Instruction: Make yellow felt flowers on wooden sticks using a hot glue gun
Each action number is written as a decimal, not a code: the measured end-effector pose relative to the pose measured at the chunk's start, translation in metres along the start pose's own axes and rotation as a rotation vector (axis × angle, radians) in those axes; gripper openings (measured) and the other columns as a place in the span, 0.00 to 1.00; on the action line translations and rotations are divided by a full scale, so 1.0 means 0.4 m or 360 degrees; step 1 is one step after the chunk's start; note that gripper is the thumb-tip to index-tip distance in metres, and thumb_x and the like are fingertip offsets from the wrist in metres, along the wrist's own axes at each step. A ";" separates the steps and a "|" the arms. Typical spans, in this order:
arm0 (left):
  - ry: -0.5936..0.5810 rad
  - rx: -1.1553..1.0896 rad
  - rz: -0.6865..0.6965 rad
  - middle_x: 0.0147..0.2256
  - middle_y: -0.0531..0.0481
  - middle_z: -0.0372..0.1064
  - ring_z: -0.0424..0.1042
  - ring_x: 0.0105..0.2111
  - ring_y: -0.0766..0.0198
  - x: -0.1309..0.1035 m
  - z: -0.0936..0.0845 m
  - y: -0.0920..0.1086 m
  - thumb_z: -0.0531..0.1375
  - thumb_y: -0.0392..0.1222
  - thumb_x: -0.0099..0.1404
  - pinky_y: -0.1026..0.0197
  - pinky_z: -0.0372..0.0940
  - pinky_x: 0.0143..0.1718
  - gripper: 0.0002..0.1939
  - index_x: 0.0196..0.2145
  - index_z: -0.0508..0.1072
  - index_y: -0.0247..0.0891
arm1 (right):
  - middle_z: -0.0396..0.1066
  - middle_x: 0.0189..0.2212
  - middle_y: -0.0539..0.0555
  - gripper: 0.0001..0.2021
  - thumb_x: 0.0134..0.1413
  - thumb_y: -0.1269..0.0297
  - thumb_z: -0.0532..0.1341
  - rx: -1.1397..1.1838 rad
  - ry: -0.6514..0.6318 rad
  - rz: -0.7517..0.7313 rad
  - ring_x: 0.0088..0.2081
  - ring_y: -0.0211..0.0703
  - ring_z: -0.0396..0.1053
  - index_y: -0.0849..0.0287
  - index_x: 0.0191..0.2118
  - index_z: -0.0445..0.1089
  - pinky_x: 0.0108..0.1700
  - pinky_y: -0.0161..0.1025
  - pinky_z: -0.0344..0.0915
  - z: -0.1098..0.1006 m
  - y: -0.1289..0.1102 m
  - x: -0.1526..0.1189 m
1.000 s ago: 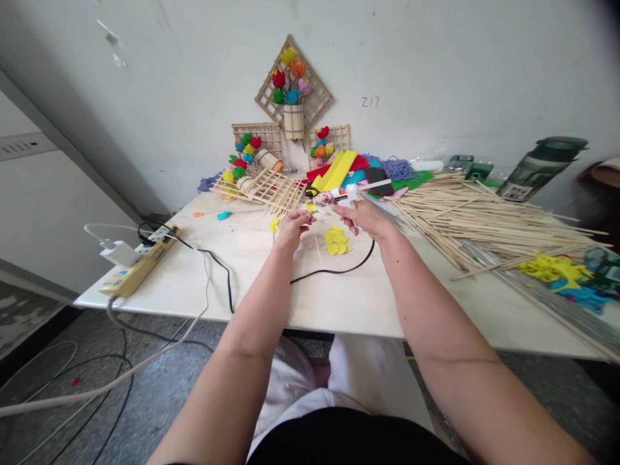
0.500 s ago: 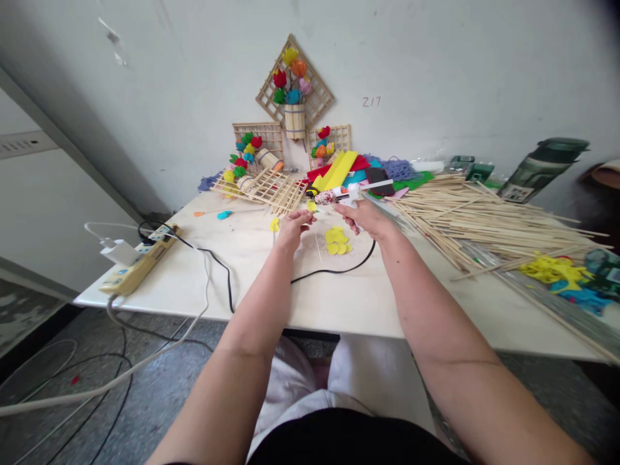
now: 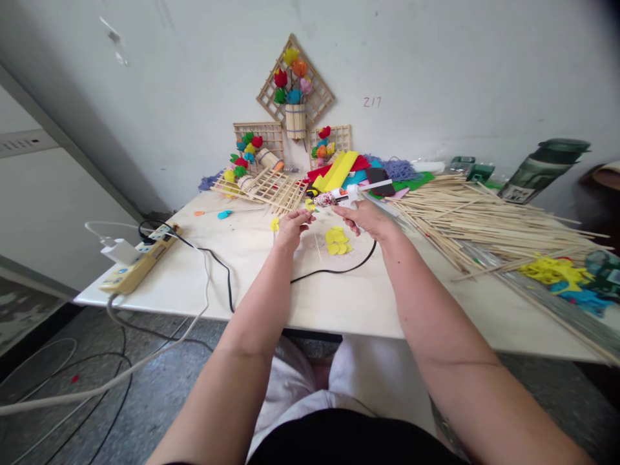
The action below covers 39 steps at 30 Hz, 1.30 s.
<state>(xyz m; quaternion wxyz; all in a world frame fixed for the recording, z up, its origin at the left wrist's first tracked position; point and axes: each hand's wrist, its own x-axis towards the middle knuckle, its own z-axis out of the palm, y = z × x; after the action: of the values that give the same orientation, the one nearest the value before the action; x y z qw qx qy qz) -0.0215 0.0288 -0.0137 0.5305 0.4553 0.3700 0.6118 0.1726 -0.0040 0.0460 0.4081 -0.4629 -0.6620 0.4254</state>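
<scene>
My right hand [image 3: 364, 218] is wrapped round the handle of a white hot glue gun [image 3: 352, 196], a white glue stick jutting from its back. The gun's nozzle end points left, towards my left hand [image 3: 296, 227]. The fingers of that hand are pinched together on a small yellow felt piece [image 3: 310, 205], which shows just above the fingertips, close to the nozzle. Below and between the hands lies a pile of cut yellow felt petals [image 3: 338, 240]. A yellow felt flower [image 3: 274, 224] on a thin stem rests left of my left hand.
Wooden lattices with felt flowers [image 3: 264, 187] stand and lie at the back. Many thin wooden sticks [image 3: 484, 216] cover the right side, near a dark green bottle [image 3: 545, 169]. A power strip [image 3: 140, 261] sits at the left edge; the gun's black cord [image 3: 334, 272] crosses the table.
</scene>
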 end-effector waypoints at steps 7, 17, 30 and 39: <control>0.0009 -0.0036 0.0013 0.23 0.51 0.70 0.64 0.23 0.71 0.005 -0.004 -0.003 0.68 0.44 0.43 0.66 0.54 0.25 0.12 0.24 0.73 0.36 | 0.58 0.13 0.45 0.20 0.47 0.50 0.66 -0.0074 0.0062 0.0004 0.13 0.30 0.53 0.58 0.22 0.59 0.13 0.30 0.52 -0.003 -0.001 -0.002; 0.0062 -0.0001 0.0035 0.24 0.52 0.70 0.65 0.24 0.71 0.009 -0.009 -0.003 0.69 0.46 0.43 0.66 0.55 0.25 0.14 0.24 0.72 0.37 | 0.59 0.14 0.46 0.18 0.46 0.50 0.67 -0.0114 0.0053 0.0013 0.13 0.31 0.54 0.57 0.24 0.62 0.12 0.31 0.53 -0.002 -0.011 -0.006; 0.0118 -0.0009 0.0030 0.24 0.51 0.71 0.65 0.24 0.71 0.012 -0.011 -0.003 0.69 0.45 0.42 0.67 0.55 0.25 0.13 0.24 0.73 0.37 | 0.57 0.14 0.45 0.18 0.45 0.50 0.67 -0.0134 0.0063 0.0045 0.13 0.31 0.53 0.57 0.24 0.61 0.12 0.32 0.52 0.002 -0.018 -0.010; 0.0069 -0.0022 -0.0006 0.24 0.52 0.71 0.65 0.25 0.71 0.004 -0.003 0.003 0.70 0.45 0.39 0.67 0.57 0.26 0.15 0.24 0.73 0.37 | 0.57 0.14 0.44 0.17 0.49 0.52 0.66 -0.0194 0.0055 -0.0026 0.13 0.30 0.52 0.58 0.26 0.61 0.12 0.31 0.52 0.007 -0.025 -0.016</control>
<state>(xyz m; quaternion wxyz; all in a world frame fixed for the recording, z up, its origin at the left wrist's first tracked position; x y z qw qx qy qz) -0.0230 0.0300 -0.0126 0.5265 0.4375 0.3781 0.6232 0.1689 -0.0128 0.0535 0.3939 -0.4888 -0.6832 0.3730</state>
